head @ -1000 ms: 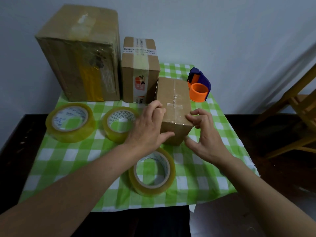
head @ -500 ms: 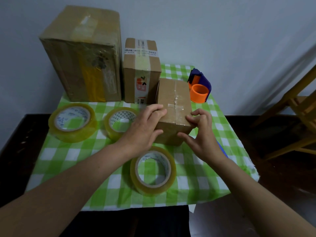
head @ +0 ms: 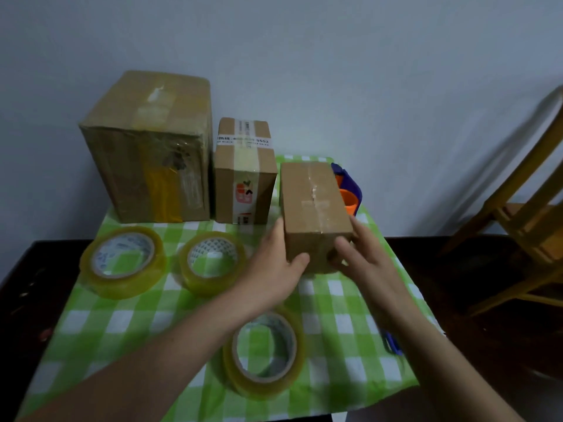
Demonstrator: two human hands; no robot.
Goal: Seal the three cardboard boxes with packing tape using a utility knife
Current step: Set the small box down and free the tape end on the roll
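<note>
The left hand (head: pixel 274 263) and right hand (head: pixel 362 257) each hold a closed grip on opposite sides of the small brown cardboard box (head: pixel 313 202), likely steadying it for taping, at the green-checked table's (head: pixel 335 300) right rear.

You get one legible marking: on the white printed tape band (head: pixel 243 141) across the upright mid-size brown cardboard box (head: pixel 245 178), upper centre-left, number ending "5552". Other print blurred.

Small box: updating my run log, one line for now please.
left hand: grips small box | right hand: grips small box
</note>
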